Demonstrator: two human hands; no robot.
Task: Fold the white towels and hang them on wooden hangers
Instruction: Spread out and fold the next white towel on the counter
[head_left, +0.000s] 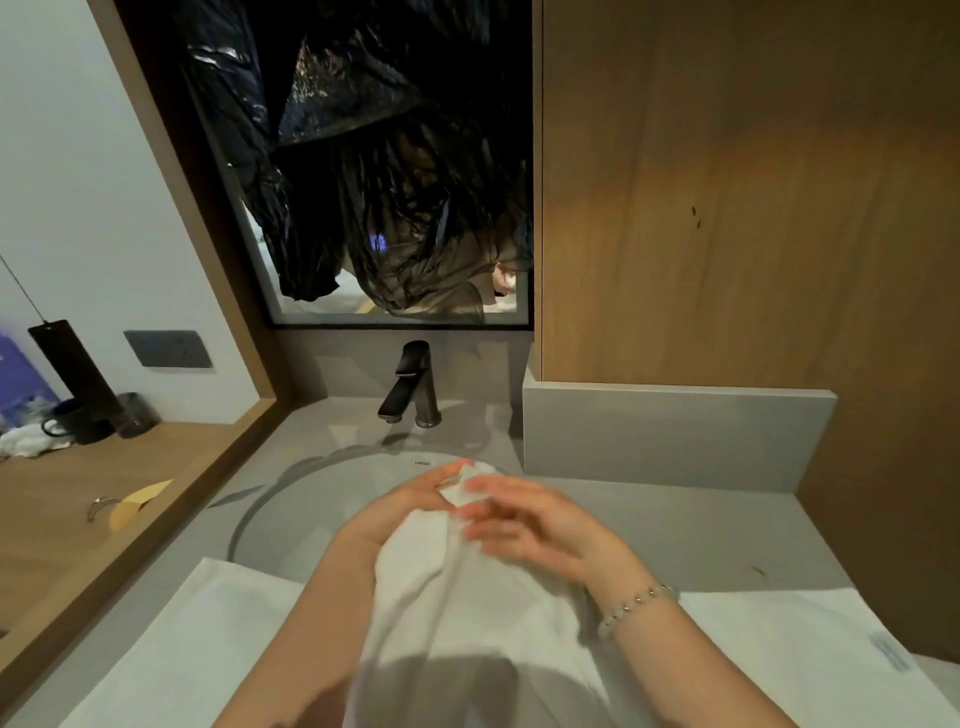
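Left hand (415, 496) is gripping the upper end of a white towel (457, 587), fingers curling round the bunched cloth. Right hand (535, 527) is lying against the same end, fingers fairly straight and blurred, closing on nothing that I can make out. Towel is hanging above the sink (244, 525), bunched into a loose column between the forearms. Its long axis is running from the bottom of the view up toward the faucet (415, 387), gripped end pointing that way. A second towel (171, 644) is lying flat across the near edge of the desk (727, 535). Handling, as a judgement: soft, light, limp, not slippery, nothing to break, sagging wherever unsupported. Best hold looks like two corners of one short edge, pinched apart, so the cloth is dropping flat for folding. What looks like a wooden hanger (132, 506) is resting on the side shelf (62, 545), well apart.
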